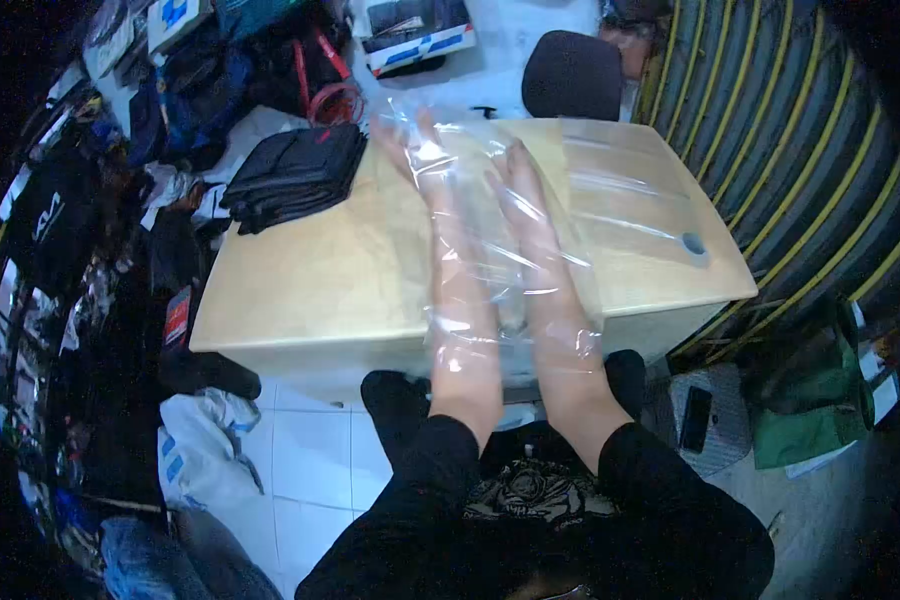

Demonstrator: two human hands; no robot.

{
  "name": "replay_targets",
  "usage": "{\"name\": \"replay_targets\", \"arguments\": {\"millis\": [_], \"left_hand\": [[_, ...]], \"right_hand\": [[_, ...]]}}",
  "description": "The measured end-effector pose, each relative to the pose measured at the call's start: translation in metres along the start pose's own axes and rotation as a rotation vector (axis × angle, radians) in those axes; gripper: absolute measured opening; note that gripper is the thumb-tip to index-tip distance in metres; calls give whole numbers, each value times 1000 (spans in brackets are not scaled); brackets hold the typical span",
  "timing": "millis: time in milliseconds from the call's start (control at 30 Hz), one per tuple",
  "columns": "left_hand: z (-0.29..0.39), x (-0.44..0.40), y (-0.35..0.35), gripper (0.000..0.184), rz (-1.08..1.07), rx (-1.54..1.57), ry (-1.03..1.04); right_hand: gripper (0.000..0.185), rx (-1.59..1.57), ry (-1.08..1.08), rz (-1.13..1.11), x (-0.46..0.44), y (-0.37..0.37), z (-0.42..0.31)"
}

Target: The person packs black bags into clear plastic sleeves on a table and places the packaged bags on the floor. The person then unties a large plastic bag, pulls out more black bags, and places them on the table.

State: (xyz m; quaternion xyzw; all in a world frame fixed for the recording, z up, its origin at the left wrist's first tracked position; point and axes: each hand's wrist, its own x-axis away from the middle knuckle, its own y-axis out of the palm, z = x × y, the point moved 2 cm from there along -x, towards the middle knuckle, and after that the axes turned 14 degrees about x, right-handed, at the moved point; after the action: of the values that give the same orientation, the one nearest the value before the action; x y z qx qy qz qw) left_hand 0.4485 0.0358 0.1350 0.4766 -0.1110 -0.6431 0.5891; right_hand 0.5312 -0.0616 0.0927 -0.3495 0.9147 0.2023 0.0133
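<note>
Both my forearms reach inside a large clear plastic bag (485, 255), which is stretched over the wooden table. Glare runs along its creases. At the far end of the bag, my left hand (410, 148) has its fingers spread apart against the film. My right hand (516, 178) is also inside, to the right and a little nearer to me, with its fingers extended and partly blurred by the plastic. To the left of the bag lies a stack of folded black garments (295, 172). More flat clear plastic (630, 190) covers the right side of the table.
The pale wooden table (300, 290) stands in front of me. Past its far edge is a dark chair back (573, 75). A ribbed black-and-yellow surface (790, 130) curves along the right. A phone (696, 418), a green bag (808, 400) and a white bag (205, 445) lie lower down.
</note>
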Motion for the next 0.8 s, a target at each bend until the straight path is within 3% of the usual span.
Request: {"name": "replay_targets", "arguments": {"millis": [33, 233, 267, 400, 467, 533, 600, 700, 800], "left_hand": [[2, -7, 4, 79, 14, 133, -96], [20, 19, -11, 71, -24, 774, -553], [17, 13, -14, 60, 22, 895, -581], [18, 8, -32, 56, -33, 1138, -624], [15, 5, -44, 58, -63, 1096, -595], [0, 0, -66, 53, -136, 1157, -573], [6, 4, -70, 52, -73, 1089, -549], [8, 8, -72, 61, -70, 979, -514], [0, 13, -72, 68, 2, 801, -494]], "right_hand": [[85, 53, -41, 49, -4, -4, 1], [84, 549, -253, 290, -20, -8, 23], [84, 705, -286, 281, -16, -7, 25], [83, 1333, -386, 257, 3, 0, 36], [84, 1497, -452, 301, 7, 2, 47], [86, 1514, -446, 289, 2, -1, 58], [86, 1469, -427, 241, -2, -2, 63], [70, 1039, -385, 90, 0, -17, 58], [71, 666, -310, 52, 8, -18, 46]]}}
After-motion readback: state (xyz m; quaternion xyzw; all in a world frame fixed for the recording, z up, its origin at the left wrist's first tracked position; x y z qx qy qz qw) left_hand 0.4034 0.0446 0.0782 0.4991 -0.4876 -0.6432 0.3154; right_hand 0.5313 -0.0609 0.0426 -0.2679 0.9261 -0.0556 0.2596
